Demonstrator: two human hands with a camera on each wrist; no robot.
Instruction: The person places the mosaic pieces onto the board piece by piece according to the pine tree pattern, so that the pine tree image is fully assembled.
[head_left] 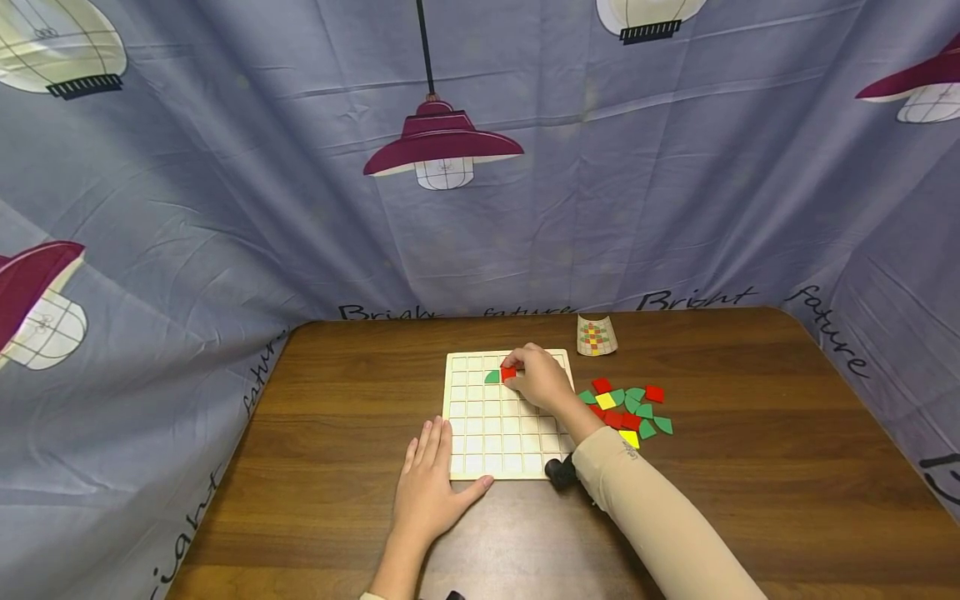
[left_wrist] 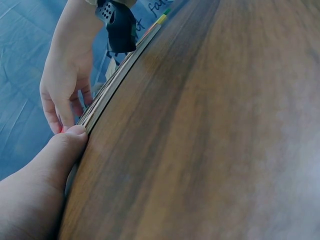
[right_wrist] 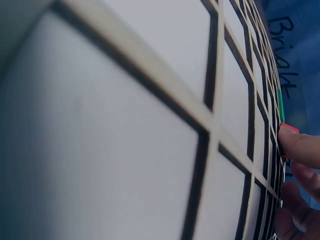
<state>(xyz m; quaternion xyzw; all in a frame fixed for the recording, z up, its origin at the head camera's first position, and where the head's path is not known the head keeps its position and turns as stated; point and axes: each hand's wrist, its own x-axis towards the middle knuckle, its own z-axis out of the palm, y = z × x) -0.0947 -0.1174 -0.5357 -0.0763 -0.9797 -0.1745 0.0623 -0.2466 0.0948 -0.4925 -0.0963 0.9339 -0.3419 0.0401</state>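
A pale square board (head_left: 480,450) with a raised grid lies on the wooden table. In its upper part, my right hand (head_left: 542,383) pinches a red square tile (head_left: 508,373) between thumb and fingers, right at a cell. Just left of that tile sits a green quarter-round tile (head_left: 492,377) in its own cell. My left hand (head_left: 431,492) rests at the board's lower left corner, fingers straight along the left side and thumb by the front edge. The right wrist view shows the red tile's edge (right_wrist: 290,127) at my thumb tip; the fingers cover part of the tile.
Right of the board lies a loose spread of red (head_left: 655,394), green (head_left: 647,429) and yellow tiles (head_left: 628,437). A small curved card (head_left: 597,336) with a coloured grid pattern stands behind them. A printed curtain (head_left: 525,242) hangs along the table's back edge.
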